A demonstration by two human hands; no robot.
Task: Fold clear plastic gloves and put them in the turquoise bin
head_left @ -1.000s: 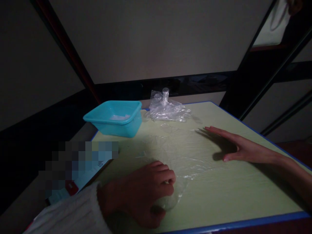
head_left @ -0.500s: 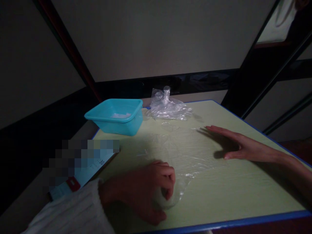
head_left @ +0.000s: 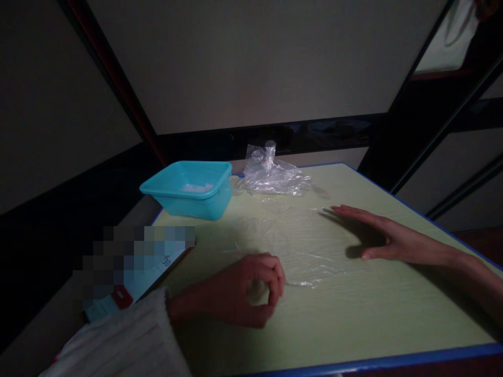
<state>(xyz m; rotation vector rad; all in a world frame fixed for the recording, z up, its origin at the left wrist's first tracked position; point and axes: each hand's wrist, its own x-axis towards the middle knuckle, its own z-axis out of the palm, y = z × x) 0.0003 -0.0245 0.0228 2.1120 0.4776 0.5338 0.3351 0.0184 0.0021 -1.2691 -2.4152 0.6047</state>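
Clear plastic (head_left: 298,248) lies flat, presumably for access, my left grip (head_left: 239,293) curled (whether pinching it, I can't tell), right grip (head_left: 396,241) spread.

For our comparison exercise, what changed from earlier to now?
Left hand moved away from the near table edge, thumb closing toward curled fingers; the near flap of clear film no longer shows; grip unclear. Right hand, blue tub, plastic bundle stayed put.
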